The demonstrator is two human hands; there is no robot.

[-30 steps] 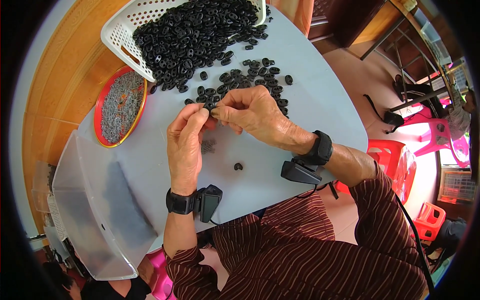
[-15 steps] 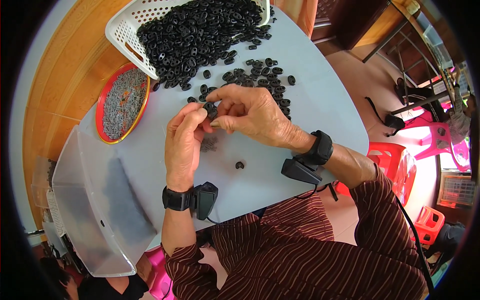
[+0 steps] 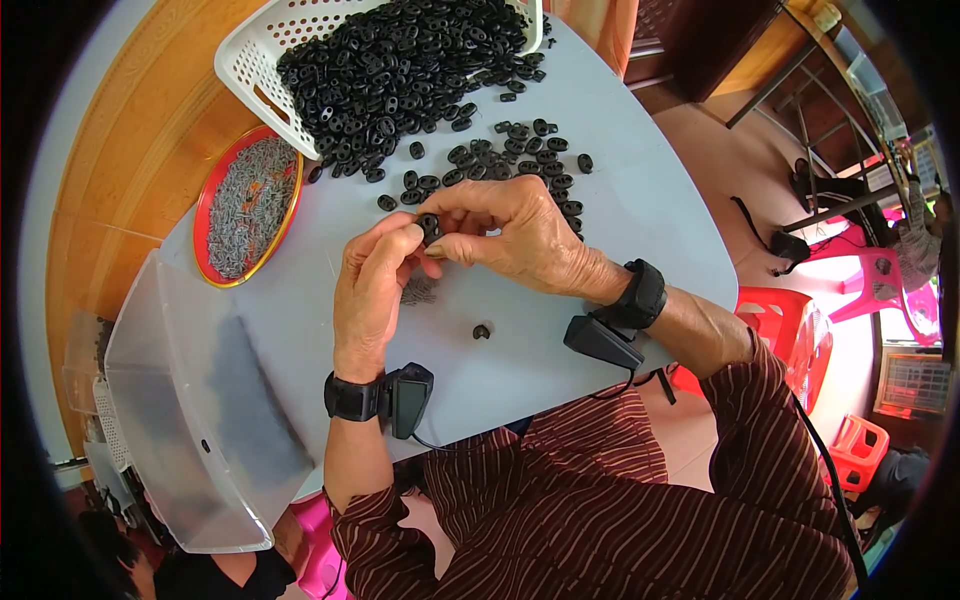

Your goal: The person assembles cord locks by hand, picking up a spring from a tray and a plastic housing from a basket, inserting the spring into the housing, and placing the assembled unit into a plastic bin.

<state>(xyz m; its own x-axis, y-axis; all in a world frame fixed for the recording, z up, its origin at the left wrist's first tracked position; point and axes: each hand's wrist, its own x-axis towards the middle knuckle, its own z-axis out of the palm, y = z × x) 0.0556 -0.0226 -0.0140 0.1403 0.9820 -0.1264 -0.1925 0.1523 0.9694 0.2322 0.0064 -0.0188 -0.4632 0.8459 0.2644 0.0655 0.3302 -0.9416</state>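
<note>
Above the pale grey-blue surface (image 3: pixel 650 190), as seen from the head camera, a black oval plastic piece with holes (image 3: pixel 431 228) is raised between both hands. The left hand (image 3: pixel 366 288) pinches it between thumb and forefinger; the right hand (image 3: pixel 525 238) curls its thumb and fingers about the other side, though whether they grip it I cannot tell.

Beneath the fingers lies a small heap of grey pins (image 3: pixel 418 292), partly hidden by the left hand. A small black rounded piece (image 3: pixel 481 331) sits alone between the wrists, with bare room around it. Just beyond the hands, loose black oval pieces (image 3: pixel 555 168) spread toward a white perforated plastic basket (image 3: pixel 248 70) at the far left, heaped with more. Left of the hands, a round red tray with a gold rim (image 3: pixel 204 232) holds many grey pins.

A translucent plastic box (image 3: pixel 150 375) occupies the left edge. Along the curved right edge runs a clear strip, wide beside the right wrist; the near edge meets the person's striped brown clothing (image 3: pixel 600 500).
</note>
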